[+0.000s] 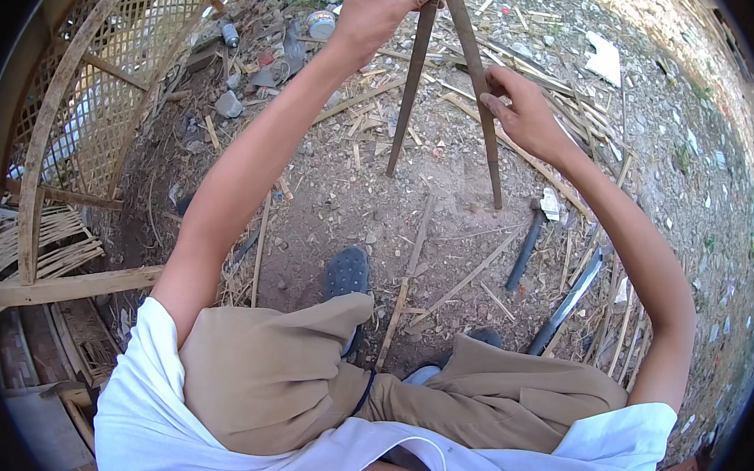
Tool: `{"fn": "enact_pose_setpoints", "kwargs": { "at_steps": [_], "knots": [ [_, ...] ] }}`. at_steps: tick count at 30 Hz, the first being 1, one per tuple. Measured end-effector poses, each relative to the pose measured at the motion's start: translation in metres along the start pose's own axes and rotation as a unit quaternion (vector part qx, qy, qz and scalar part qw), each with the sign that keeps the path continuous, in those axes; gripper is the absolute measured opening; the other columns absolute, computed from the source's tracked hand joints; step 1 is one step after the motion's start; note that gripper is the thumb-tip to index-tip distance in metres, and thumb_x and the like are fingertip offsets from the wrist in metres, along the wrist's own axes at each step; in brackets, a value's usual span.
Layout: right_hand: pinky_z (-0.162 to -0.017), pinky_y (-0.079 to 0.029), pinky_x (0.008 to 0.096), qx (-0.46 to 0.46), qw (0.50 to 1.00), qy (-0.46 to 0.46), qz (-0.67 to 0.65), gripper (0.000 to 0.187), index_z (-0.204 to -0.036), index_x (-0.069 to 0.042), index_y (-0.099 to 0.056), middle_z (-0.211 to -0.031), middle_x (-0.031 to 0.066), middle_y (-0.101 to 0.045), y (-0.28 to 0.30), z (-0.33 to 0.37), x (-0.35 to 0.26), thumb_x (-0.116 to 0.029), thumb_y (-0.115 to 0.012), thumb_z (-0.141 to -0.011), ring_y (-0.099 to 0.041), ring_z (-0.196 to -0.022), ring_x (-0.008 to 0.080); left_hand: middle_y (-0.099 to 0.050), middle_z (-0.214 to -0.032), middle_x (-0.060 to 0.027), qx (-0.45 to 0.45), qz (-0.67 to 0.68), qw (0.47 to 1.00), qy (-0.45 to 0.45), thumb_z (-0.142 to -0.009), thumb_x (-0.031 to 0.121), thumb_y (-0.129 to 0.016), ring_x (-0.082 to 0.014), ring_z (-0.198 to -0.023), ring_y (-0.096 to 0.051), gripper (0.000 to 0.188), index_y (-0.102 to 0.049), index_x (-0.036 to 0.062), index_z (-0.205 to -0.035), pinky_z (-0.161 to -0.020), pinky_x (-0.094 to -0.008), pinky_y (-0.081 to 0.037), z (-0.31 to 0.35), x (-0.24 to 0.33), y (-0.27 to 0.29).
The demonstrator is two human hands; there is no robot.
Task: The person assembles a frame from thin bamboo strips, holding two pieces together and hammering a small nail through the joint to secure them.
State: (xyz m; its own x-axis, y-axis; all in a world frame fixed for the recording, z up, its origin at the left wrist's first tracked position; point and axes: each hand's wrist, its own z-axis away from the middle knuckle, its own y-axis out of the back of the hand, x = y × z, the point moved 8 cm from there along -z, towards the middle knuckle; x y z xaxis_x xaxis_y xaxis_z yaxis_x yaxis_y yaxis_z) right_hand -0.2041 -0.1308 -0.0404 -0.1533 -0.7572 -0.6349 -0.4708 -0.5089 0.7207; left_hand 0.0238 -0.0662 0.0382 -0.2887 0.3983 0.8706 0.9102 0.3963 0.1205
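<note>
Two long, dark, narrow strips (412, 91), perhaps wood or bamboo, hang down in front of me, spread apart at their lower ends. Near the top edge of the picture, my left hand (375, 15) is closed on their upper ends, where they meet. My right hand (527, 111) has curled fingers pinching the other dark strip (480, 95) partway down its length. Both lower tips hover over the littered ground. The very top of my left hand's grip is cut off by the picture's edge.
A hammer (526, 249) and a long-bladed knife (570, 301) lie on the ground at the right. Thin wooden slats (566, 100) are scattered ahead. A woven lattice frame (102, 72) stands at the left, near a tin can (322, 25) and stones (229, 104).
</note>
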Motion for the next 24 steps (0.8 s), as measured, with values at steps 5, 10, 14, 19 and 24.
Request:
{"fn": "enact_pose_setpoints", "kwargs": {
  "at_steps": [5, 10, 14, 19, 24],
  "knots": [
    [-0.094, -0.057, 0.047, -0.018, 1.0, -0.001, -0.019, 0.02, -0.123, 0.001, -0.063, -0.11, 0.0185, -0.071, 0.0, 0.002, -0.005, -0.007, -0.071, -0.106, -0.071, -0.104, 0.0339, -0.08, -0.107, -0.0079, -0.015, 0.006, 1.0, -0.009, -0.106, 0.009, -0.078, -0.017, -0.099, -0.077, 0.017, -0.075, 0.0, -0.121, -0.09, -0.0326, -0.064, 0.006, 0.009, 0.0],
    [-0.093, -0.057, 0.0465, -0.013, 1.0, 0.002, -0.022, 0.019, -0.122, 0.002, -0.064, -0.108, 0.018, -0.071, 0.0, 0.004, -0.006, -0.007, -0.071, -0.107, -0.071, -0.104, 0.0329, -0.08, -0.107, -0.007, -0.014, 0.012, 1.0, 0.001, -0.105, 0.01, -0.079, -0.0152, -0.098, -0.075, 0.017, -0.076, 0.0, -0.119, -0.09, -0.0318, -0.063, 0.008, 0.014, -0.003],
    [-0.094, -0.057, 0.0457, -0.007, 0.999, -0.006, -0.033, 0.019, -0.122, 0.002, -0.065, -0.108, 0.0176, -0.071, 0.001, 0.006, -0.004, -0.007, -0.071, -0.107, -0.07, -0.105, 0.0324, -0.079, -0.105, -0.0053, -0.023, -0.031, 0.999, 0.008, -0.105, 0.01, -0.079, -0.0126, -0.097, -0.073, 0.017, -0.077, 0.0008, -0.118, -0.088, -0.0302, -0.061, 0.008, 0.023, -0.006],
    [-0.093, -0.057, 0.0455, -0.006, 1.0, -0.004, -0.028, 0.02, -0.123, 0.002, -0.065, -0.109, 0.0175, -0.071, 0.001, 0.008, -0.004, -0.009, -0.071, -0.107, -0.07, -0.104, 0.0322, -0.077, -0.1, -0.0027, -0.025, -0.081, 0.996, -0.001, -0.106, 0.01, -0.078, -0.0104, -0.093, -0.07, 0.013, -0.077, 0.0022, -0.116, -0.086, -0.0288, -0.059, 0.009, 0.028, -0.009],
    [-0.093, -0.057, 0.0455, 0.004, 1.0, 0.009, -0.009, 0.021, -0.124, 0.001, -0.064, -0.109, 0.0177, -0.071, 0.004, 0.009, -0.003, -0.009, -0.07, -0.108, -0.071, -0.103, 0.0323, -0.076, -0.1, -0.0022, -0.032, -0.072, 0.997, -0.019, -0.105, 0.008, -0.078, -0.0101, -0.093, -0.07, 0.013, -0.076, 0.0026, -0.117, -0.086, -0.0275, -0.059, 0.006, 0.025, -0.012]
  ]
}}
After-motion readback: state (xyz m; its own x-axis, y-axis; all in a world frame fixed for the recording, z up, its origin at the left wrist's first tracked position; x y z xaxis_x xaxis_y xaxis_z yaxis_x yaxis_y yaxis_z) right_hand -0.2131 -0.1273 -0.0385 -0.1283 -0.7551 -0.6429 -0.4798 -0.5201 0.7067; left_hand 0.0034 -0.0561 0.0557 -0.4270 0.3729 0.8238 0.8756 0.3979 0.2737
